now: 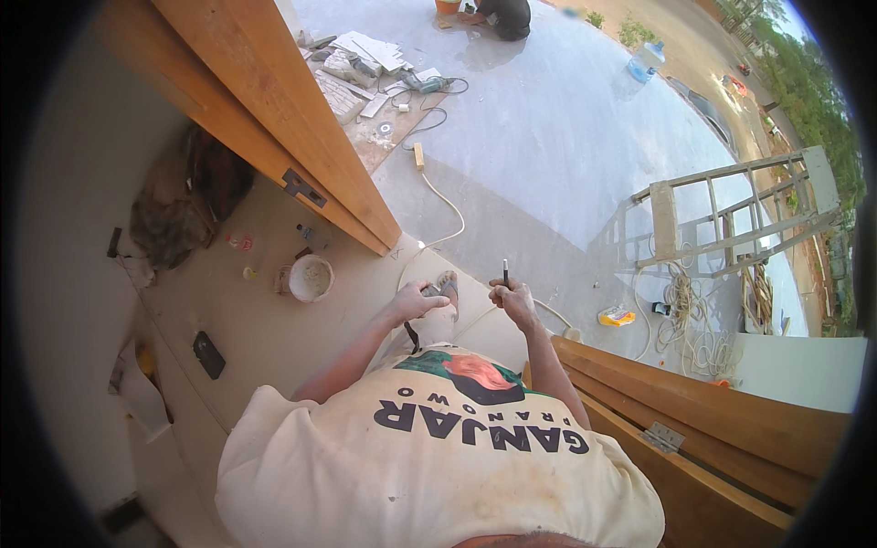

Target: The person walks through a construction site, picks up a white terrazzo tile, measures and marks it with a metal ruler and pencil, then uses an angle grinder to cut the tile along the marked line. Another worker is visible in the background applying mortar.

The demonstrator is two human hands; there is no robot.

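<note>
My right hand (514, 301) is closed around a slim dark pen (506, 274) with a pale tip, held upright in front of me. To its left, my left hand (413, 301) curls around a small dark grey object (433, 291) that I cannot make out. Beneath the hands show one of my feet in a sandal (449, 285) and the pale floor at the doorway. A light cord (448, 239) runs across the floor just beyond my left hand.
Wooden door leaves stand at left (283, 119) and right (694, 393). A white bucket (311, 278) and a dark phone-like object (208, 354) lie left. Outside are broken tiles (361, 68), a power tool (425, 84), a stepladder (731, 219), coiled cable (685, 306) and a crouching person (507, 16).
</note>
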